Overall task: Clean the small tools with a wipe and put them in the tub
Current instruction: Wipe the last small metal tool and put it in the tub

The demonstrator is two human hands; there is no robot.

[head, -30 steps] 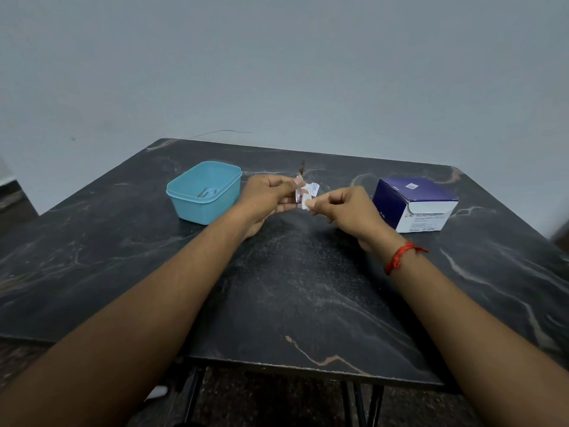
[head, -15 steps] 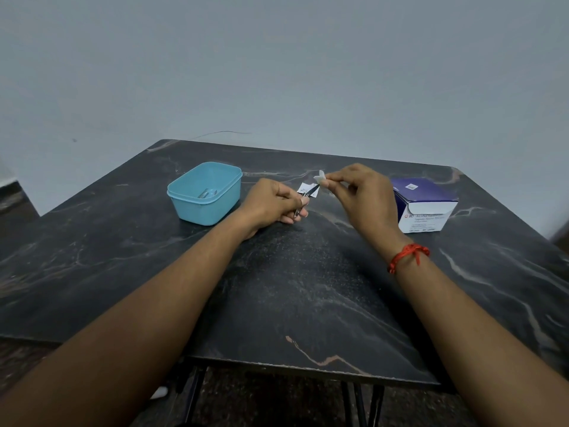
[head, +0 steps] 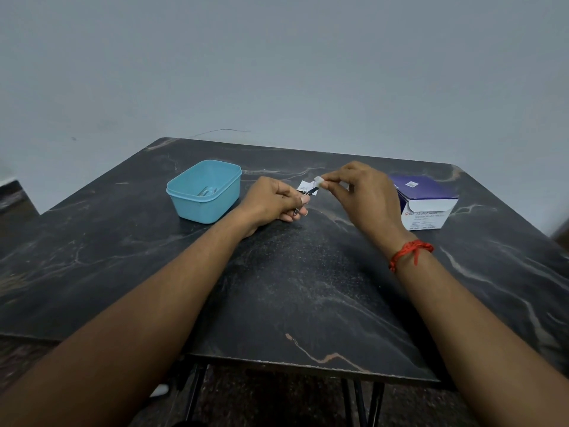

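Note:
My left hand [head: 271, 200] rests on the dark table and grips a small metal tool [head: 298, 210] together with a torn white wipe packet [head: 306, 189]. Just right of it, my right hand [head: 365, 195] pinches a small white wipe [head: 317, 182] between thumb and fingertips, a little above the packet. The light blue tub [head: 204, 191] stands to the left of my left hand, with a small metal tool [head: 205, 191] lying inside it.
A purple and white box of alcohol swabs [head: 426, 201] stands at the right, behind my right hand. The black marble table [head: 308, 288] ends close to me, with its metal legs showing below. A grey wall rises behind the table.
My right hand pulled the wipe out of the packet and lifted up and to the right. My left hand lowered onto the table with the tool and packet.

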